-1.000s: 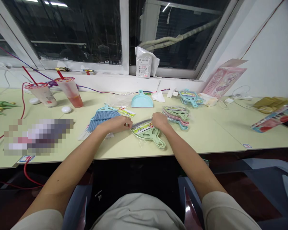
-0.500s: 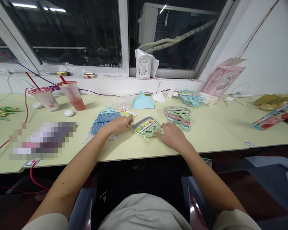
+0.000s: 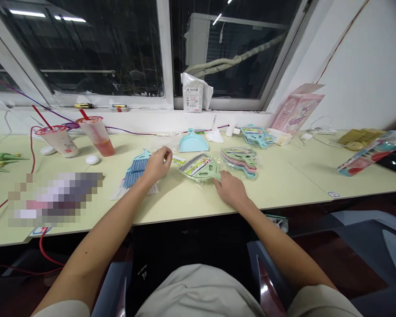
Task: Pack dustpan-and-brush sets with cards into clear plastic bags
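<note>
On yellow table (image 3: 284, 185), centre: bagged green dustpan (image 3: 200, 167), handle under right hand (image 3: 230, 190); left hand (image 3: 158, 164), pinched on bag edge, over blue brush (image 3: 137, 169). Likely bag-sealing step; next, firm hold.

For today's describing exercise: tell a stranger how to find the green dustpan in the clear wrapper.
Start at the long pale table under the dark window. Near its front edge, by the right hand, lies the green dustpan in a clear wrapper. Unlike the bare blue dustpan behind and the stack of packs to its right, it lies singly.
</note>
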Action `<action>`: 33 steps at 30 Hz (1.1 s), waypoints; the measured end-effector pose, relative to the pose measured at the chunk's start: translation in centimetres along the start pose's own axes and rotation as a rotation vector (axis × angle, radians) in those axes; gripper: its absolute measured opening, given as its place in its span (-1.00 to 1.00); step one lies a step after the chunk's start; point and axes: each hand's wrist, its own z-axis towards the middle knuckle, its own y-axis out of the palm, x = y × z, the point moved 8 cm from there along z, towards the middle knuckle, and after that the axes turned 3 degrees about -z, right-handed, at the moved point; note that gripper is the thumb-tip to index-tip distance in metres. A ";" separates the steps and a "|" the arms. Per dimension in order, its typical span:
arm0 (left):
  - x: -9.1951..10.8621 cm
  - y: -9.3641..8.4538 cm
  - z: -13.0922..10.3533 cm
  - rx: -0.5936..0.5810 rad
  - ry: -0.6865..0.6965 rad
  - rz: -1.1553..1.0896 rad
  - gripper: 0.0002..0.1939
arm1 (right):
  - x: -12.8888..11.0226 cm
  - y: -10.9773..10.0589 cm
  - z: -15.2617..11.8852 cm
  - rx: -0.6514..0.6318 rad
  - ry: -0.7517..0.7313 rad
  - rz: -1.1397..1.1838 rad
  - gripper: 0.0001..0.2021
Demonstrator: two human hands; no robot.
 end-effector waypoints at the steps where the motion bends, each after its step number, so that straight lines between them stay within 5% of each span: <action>1: -0.2 -0.2 0.1 0.024 -0.005 -0.007 -0.83 | 0.3 -0.7 -0.1 0.032 0.015 0.002 -0.53; 5: -0.3 -0.4 0.1 0.055 -0.013 -0.037 -0.83 | 2.7 -4.8 0.4 0.154 0.086 0.014 -0.52; 10: -0.3 -0.1 0.1 0.030 -0.051 -0.086 -0.81 | 8.5 -8.6 3.5 0.262 0.269 -0.008 -0.49; 18: -0.4 0.5 0.0 -0.015 -0.043 -0.109 -0.80 | 13.3 -5.2 7.3 0.230 0.416 -0.064 -0.51; 33: -0.2 0.7 0.1 -0.037 0.012 -0.036 -0.82 | 12.9 -4.3 7.9 0.295 0.451 -0.089 -0.44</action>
